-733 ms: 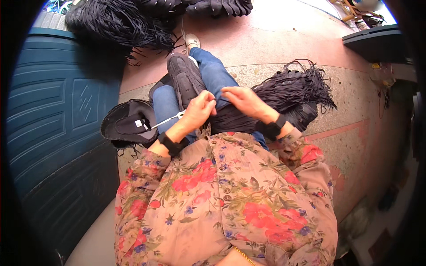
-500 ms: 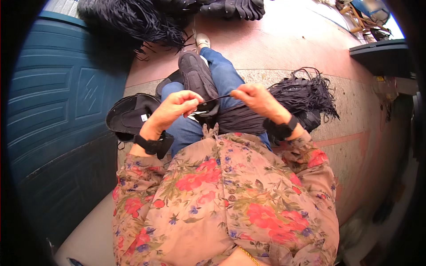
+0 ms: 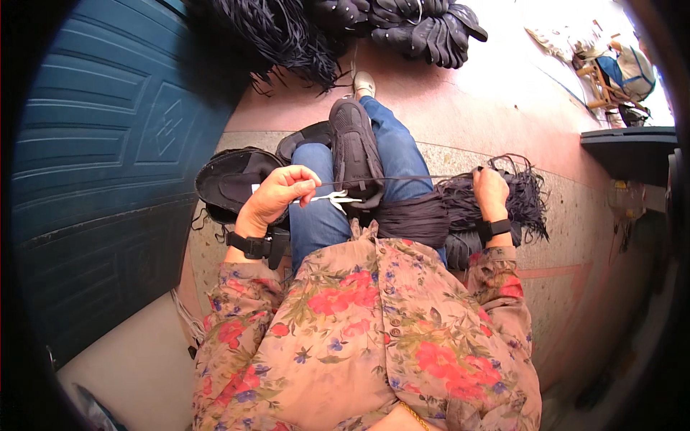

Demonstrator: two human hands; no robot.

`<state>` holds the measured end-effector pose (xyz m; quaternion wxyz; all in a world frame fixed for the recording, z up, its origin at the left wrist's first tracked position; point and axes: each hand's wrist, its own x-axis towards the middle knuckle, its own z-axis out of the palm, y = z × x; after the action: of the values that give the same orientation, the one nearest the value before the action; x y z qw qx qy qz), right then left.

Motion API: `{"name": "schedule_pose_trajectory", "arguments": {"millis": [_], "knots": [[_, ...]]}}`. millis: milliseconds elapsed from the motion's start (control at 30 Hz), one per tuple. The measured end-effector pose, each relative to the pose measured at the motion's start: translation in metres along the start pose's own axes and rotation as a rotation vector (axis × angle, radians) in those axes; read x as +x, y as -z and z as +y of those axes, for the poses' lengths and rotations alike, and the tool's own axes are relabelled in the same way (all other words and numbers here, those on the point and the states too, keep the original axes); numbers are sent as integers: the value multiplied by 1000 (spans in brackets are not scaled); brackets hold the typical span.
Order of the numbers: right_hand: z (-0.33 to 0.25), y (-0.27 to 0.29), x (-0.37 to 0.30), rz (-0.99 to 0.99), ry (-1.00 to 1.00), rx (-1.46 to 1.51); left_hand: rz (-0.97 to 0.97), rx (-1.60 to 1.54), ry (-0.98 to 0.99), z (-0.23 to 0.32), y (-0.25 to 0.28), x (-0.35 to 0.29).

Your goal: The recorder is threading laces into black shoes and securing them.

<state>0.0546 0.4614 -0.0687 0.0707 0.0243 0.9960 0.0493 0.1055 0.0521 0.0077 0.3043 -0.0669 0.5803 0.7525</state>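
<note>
A thin black shoelace point(image 3: 402, 178) runs nearly straight from one hand to the other, above my lap. My left hand point(image 3: 282, 194) pinches its left end between thumb and fingers. At the right, my right hand point(image 3: 491, 190) is closed round the other end. Beneath the lace, a black shoe point(image 3: 352, 144) stands between my thighs, toe pointing away. A slender white forked piece point(image 3: 334, 199) lies beside my left fingers, over my thigh; I cannot tell its kind or whether that hand holds it. A bundle of black laces point(image 3: 413, 221) drapes over my right thigh.
More black shoes point(image 3: 233, 179) rest left of my leg. Loose black laces point(image 3: 517, 197) pile up at the right. Ahead on the floor lie heaped laces point(image 3: 287, 43) and several dark shoes point(image 3: 424, 32). A blue panelled door point(image 3: 108, 129) borders the left side.
My right hand has moved right, away from my left hand, drawing the lace out long. The white forked piece now shows more fully. The whole view has shifted slightly.
</note>
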Motion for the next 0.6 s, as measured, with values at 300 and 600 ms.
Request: {"name": "schedule_pose_trajectory", "arguments": {"millis": [300, 600], "knots": [[-178, 63, -31, -679, 536, 1610, -31, 254, -67, -29, -55, 58], [-173, 41, 23, -514, 453, 1188, 562, 329, 36, -25, -1, 88]]}}
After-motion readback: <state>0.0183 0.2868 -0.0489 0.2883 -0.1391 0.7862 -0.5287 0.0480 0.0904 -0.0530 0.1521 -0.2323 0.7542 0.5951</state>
